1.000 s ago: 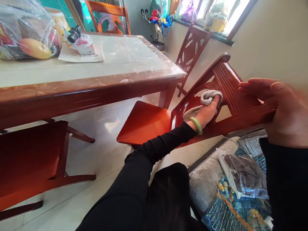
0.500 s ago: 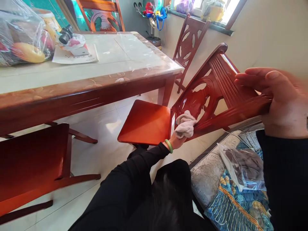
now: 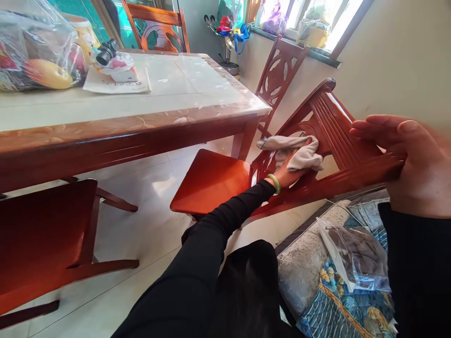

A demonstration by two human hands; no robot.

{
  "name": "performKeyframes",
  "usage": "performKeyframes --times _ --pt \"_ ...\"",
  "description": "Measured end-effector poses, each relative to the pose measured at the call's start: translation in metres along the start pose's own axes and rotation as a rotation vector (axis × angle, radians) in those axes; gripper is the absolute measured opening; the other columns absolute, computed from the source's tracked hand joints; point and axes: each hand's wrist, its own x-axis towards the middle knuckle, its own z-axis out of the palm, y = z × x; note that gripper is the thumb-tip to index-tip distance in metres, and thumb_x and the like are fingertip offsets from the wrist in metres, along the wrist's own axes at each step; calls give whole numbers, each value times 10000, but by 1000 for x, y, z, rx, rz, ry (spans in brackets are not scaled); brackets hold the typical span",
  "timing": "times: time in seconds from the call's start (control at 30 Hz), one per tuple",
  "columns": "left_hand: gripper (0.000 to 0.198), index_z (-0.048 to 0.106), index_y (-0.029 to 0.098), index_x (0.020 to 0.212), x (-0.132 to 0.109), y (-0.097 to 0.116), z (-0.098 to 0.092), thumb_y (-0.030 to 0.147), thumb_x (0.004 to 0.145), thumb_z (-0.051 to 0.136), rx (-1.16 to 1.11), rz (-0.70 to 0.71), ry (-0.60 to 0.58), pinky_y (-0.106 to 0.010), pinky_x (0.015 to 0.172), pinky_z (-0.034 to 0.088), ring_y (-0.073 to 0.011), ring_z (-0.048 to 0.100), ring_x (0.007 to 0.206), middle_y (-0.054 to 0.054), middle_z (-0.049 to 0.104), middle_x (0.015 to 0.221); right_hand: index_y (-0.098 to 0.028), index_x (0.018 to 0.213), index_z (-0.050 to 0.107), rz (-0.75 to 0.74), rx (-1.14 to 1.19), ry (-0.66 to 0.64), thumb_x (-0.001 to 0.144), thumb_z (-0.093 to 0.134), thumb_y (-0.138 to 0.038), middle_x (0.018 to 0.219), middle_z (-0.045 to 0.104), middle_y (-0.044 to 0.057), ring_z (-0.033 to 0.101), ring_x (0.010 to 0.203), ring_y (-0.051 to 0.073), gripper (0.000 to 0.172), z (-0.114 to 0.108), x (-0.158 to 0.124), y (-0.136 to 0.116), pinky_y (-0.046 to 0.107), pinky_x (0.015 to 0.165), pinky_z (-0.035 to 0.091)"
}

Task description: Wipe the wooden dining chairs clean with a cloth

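Observation:
A red-brown wooden chair [image 3: 338, 131] leans with its carved back tilted toward the right and its seat [image 3: 214, 180] close to the table. Its end post meets the palm of my right hand [image 3: 416, 155], whose fingers curve over the chair's top corner. My left hand [image 3: 286, 174], with a green bangle at the wrist, presses a beige cloth [image 3: 306, 158] against the carved panel of the back. The cloth is bunched around the fingers and partly hides them. Part of the panel lies hidden behind the cloth and hand.
To the left stands a stone-topped table [image 3: 169, 105] bearing a plastic bag of fruit [image 3: 45, 61] and papers. Another chair [image 3: 42, 234] is at lower left, and one more [image 3: 282, 70] near the wall. A grey cushioned seat [image 3: 299, 267] with a bagged dark item [image 3: 362, 253] lies at lower right.
My left hand has moved the cloth up and right, from the lower side rail onto the carved panel, and the cloth has spread out. My right hand stays at the chair's corner.

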Motion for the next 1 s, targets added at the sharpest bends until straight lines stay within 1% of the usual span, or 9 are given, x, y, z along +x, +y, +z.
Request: performKeyframes --times 0.13,0.27,0.47,0.57,0.7,0.8,0.87,0.93,1.0 --pt "521 750 244 1397 -41 -24 -24 431 917 832 323 113 -245 -516 1459 238 -378 489 1620 -102 668 1539 -252 1100 894 -22 -42 -4 1032 601 -352 1119 848 96 816 1095 299 317 2 -5 -4 556 1095 605" --pt "439 726 255 1422 -71 -28 -45 414 1016 675 574 153 -332 -517 1425 331 -340 584 1525 -112 655 1548 -287 1141 885 1 -64 -13 1053 598 -390 1163 840 82 804 1151 305 317 2 -7 -6 539 1122 598" --pt "485 683 187 1446 -101 -37 -46 447 1039 637 489 156 -207 -564 1448 292 -357 538 1588 -158 668 1567 -216 1065 895 14 -7 15 992 633 -357 1073 852 126 820 1077 307 306 3 -4 -3 564 1089 584" --pt "463 740 212 1322 -116 -41 -43 537 993 702 340 108 -126 -556 1459 268 -339 555 1573 -136 700 1539 -212 1061 894 24 38 -2 975 663 -357 1066 851 126 824 1046 290 286 -1 3 6 554 1108 586" --pt "463 760 224 1141 -130 -25 -57 621 903 781 -55 -149 45 -566 1359 434 -330 690 1395 -122 788 1337 -245 1106 892 -129 -128 131 973 633 -293 1173 846 103 800 1151 289 295 -8 6 9 562 1162 549" --pt "426 731 240 1117 -137 3 -74 591 879 769 -273 -356 182 -527 1198 575 -286 768 1175 -85 800 1145 -351 1353 816 -496 -310 297 960 684 -200 1482 742 27 636 1485 272 441 2 -29 -8 554 1333 413" --pt "380 719 251 1097 -141 25 -80 581 908 713 -301 -340 191 -462 1140 604 -244 763 1105 -62 782 1103 -448 1475 725 -600 -303 235 1015 678 -225 1603 658 -27 534 1601 263 514 22 -73 -18 586 1407 325" --pt "337 707 257 1059 -144 42 -77 570 944 661 -250 -280 170 -420 1124 608 -217 742 1070 -48 767 1077 -441 1475 709 -437 -246 -84 993 754 -321 1563 693 -6 603 1533 286 498 50 -122 -15 618 1369 398" --pt "322 712 255 1066 -149 54 -69 554 951 674 -150 -240 141 -430 1145 603 -225 722 1078 -51 764 1075 -357 1548 648 -16 -115 -306 909 859 -515 1722 561 69 521 1613 347 691 81 -162 3 643 1358 412"
